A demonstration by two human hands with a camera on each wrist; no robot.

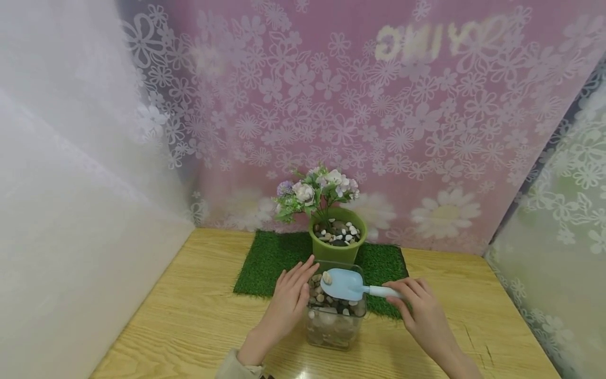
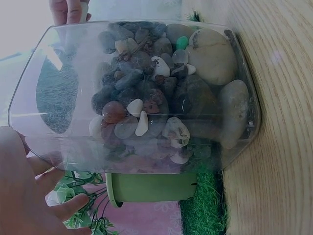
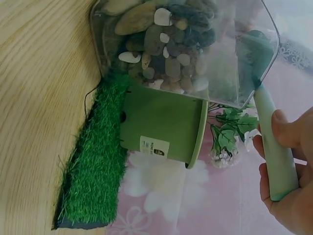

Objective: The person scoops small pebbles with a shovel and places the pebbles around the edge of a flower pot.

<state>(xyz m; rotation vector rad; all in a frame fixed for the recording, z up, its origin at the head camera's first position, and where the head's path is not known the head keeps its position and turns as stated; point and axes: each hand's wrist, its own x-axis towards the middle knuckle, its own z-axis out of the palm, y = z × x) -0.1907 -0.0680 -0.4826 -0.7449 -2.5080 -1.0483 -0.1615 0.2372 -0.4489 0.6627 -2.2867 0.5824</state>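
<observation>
A light blue toy shovel (image 1: 342, 285) lies level over the mouth of a clear plastic container (image 1: 333, 337), with a pale pebble (image 1: 327, 277) on its blade. My right hand (image 1: 418, 310) grips the shovel's white handle (image 3: 275, 147). Against the container's left rim rests my left hand (image 1: 290, 295), fingers extended. Through the container's wall in the left wrist view, mixed stones (image 2: 146, 93) fill the lower part, and the blade (image 2: 57, 90) shows above them. Behind the container stands a green flowerpot (image 1: 337, 252) holding pebbles and artificial flowers (image 1: 322, 189).
The flowerpot stands on an artificial grass mat (image 1: 279, 263) on a wooden table (image 1: 199, 316). A pink floral curtain (image 1: 293, 105) hangs behind it. Pale sheets (image 1: 71, 184) flank the table on both sides.
</observation>
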